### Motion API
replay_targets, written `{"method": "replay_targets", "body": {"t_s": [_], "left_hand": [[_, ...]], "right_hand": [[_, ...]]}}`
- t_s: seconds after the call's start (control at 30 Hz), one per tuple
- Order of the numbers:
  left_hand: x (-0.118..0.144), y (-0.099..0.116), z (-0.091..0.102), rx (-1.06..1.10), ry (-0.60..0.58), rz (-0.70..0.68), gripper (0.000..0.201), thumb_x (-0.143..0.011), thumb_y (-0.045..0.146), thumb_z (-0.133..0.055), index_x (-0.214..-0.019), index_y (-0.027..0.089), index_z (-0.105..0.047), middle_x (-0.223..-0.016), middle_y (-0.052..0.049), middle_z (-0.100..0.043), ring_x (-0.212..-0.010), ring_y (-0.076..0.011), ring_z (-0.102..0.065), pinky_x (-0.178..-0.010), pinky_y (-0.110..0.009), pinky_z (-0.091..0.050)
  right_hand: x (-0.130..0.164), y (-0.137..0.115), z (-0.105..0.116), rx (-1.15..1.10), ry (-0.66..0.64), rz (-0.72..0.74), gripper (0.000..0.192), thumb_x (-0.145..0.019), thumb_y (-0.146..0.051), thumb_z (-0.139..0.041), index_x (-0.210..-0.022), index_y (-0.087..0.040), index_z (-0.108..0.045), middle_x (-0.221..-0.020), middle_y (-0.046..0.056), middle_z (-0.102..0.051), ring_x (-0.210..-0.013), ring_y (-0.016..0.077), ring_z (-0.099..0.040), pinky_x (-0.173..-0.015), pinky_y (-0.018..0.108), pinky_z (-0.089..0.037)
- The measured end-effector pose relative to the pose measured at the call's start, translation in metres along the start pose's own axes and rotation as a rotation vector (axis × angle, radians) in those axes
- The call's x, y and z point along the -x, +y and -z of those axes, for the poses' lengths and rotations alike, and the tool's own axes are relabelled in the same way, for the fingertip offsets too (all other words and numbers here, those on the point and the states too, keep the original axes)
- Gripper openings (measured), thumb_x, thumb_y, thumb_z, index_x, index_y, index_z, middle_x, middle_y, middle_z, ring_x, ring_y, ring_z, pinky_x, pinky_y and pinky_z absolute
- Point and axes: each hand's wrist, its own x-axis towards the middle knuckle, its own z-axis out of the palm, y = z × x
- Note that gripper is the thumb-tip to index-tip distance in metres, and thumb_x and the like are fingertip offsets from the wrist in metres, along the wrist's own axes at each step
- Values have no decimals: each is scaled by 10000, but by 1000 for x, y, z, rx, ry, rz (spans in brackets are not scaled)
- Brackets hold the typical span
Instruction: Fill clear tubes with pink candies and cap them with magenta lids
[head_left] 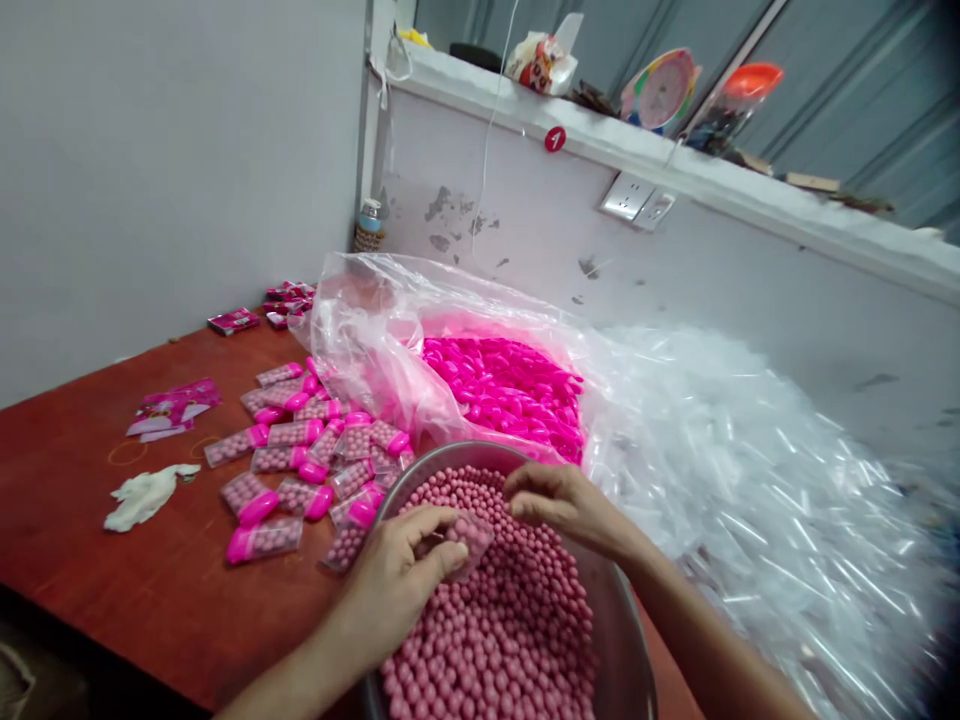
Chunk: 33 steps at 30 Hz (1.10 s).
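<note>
My left hand [401, 575] grips a small clear plastic bottle [471, 540] with pink balls inside, tilted over a metal bowl [634, 625]. Pink balls [487, 640] fill much of that bowl. Above its far right part hovers my right hand [562, 505], fingers loosely bent and a little apart from the thumb; nothing shows between them. Left of the bowl lie several filled clear bottles [274, 540] with bright pink caps. Behind the bowl, an open plastic bag [367, 330] holds a heap of loose pink caps [510, 390].
A big pile of clear plastic pieces [750, 480] spreads to the right. On the red table [150, 600] lie a crumpled white tissue [146, 497], pink printed packets [176, 408] and more packets [234, 320] farther back. A ledge [480, 95] with odds and ends runs along the wall.
</note>
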Motion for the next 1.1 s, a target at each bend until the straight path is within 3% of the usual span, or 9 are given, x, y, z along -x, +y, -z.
{"method": "replay_targets", "body": {"t_s": [0.1, 0.13, 0.3, 0.43, 0.6, 0.8, 0.87, 1.0, 1.1], "left_hand": [[-1, -1, -1, 101, -47, 62, 182, -825, 249, -506, -931, 203, -647, -884, -9, -671, -844, -169, -599, -734, -227, -446], [-1, -1, -2, 125, -57, 81, 191, -832, 259, -496, -941, 203, -642, -894, -13, -670, -848, -168, -599, -727, -222, -450], [-1, -4, -2, 134, -51, 103, 225, -813, 252, -515, -991, 204, -644, -891, -23, -675, -823, -167, -609, -698, -213, -467], [-2, -2, -1, 143, -42, 83, 221, -799, 247, -516, -951, 183, -662, -816, -28, -673, -748, -165, -610, -630, -206, -471], [-1, 0, -1, 158, -12, 73, 208, -809, 245, -515, -948, 191, -661, -822, -20, -672, -787, -163, -607, -683, -205, -469], [3, -4, 1, 193, 71, 26, 219, -840, 274, -516, -1012, 211, -636, -918, -20, -677, -900, -175, -600, -792, -236, -449], [2, -4, 0, 265, 112, 28, 221, -835, 276, -530, -1014, 199, -633, -989, -34, -669, -942, -178, -594, -820, -245, -446], [-1, -6, -4, 461, 117, 38, 216, -817, 273, -556, -990, 168, -631, -1076, -59, -636, -997, -186, -572, -841, -259, -448], [-2, -7, -7, 531, 95, 42, 210, -802, 282, -576, -957, 153, -636, -992, -55, -649, -923, -176, -592, -800, -260, -467]], "right_hand": [[-56, 14, 29, 397, 412, -150, 309, -832, -435, -475, -821, -175, -643, -674, 20, -643, -627, 146, -596, -607, 245, -443], [-78, 19, 39, 449, 476, -200, 346, -832, -453, -461, -785, -161, -640, -671, 41, -642, -640, 165, -602, -622, 265, -439], [-168, 49, 67, 503, 584, -387, 388, -712, -494, -593, -566, -136, -563, -685, 142, -636, -714, 258, -611, -632, 340, -432], [-193, 67, 73, 386, 593, -414, 314, -631, -414, -675, -550, -131, -568, -608, 111, -619, -629, 239, -602, -563, 316, -434], [-174, 70, 78, 123, 556, -228, 275, -638, -405, -659, -683, -134, -633, -586, 41, -620, -550, 156, -581, -517, 255, -451], [-106, 40, 66, -156, 531, 10, 350, -685, -436, -638, -909, -170, -598, -769, 32, -659, -677, 145, -631, -637, 268, -510], [-77, 25, 53, -219, 433, 55, 324, -697, -387, -661, -940, -180, -606, -804, 32, -669, -704, 152, -635, -664, 282, -512], [-29, -3, 15, -326, 76, 138, 228, -744, -259, -663, -960, -185, -654, -912, 46, -680, -830, 167, -627, -769, 295, -487], [-11, -16, -13, -406, -35, 194, 201, -770, -225, -639, -968, -201, -664, -1009, 52, -666, -946, 192, -605, -841, 325, -467]]}}
